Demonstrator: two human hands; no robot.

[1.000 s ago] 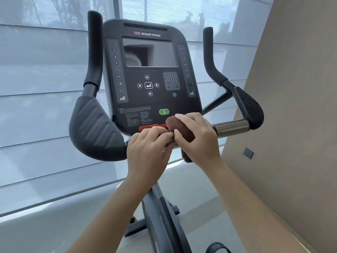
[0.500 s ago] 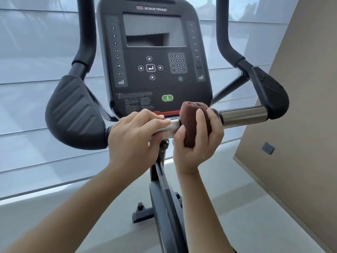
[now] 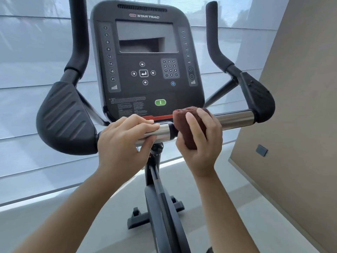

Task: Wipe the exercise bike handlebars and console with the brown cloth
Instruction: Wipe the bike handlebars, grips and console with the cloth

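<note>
The exercise bike's black console (image 3: 145, 73) stands in front of me, above a horizontal chrome handlebar (image 3: 235, 118). My right hand (image 3: 200, 143) grips the folded brown cloth (image 3: 189, 123), wrapped over the bar's middle just right of the stem. My left hand (image 3: 124, 141) grips the chrome bar on the left side, close beside the cloth. Black padded elbow rests sit at both ends, the left pad (image 3: 63, 117) and the right pad (image 3: 259, 95), with upright black grips above them.
A beige wall (image 3: 300, 106) with a small dark wall plate (image 3: 261, 150) runs close along the right. Translucent window blinds (image 3: 27, 61) fill the background. The bike's frame and foot (image 3: 160, 212) stand on a grey floor below.
My right hand has slid the cloth a little to the right along the bar, away from my left hand. The view has shifted, bringing the console lower in frame.
</note>
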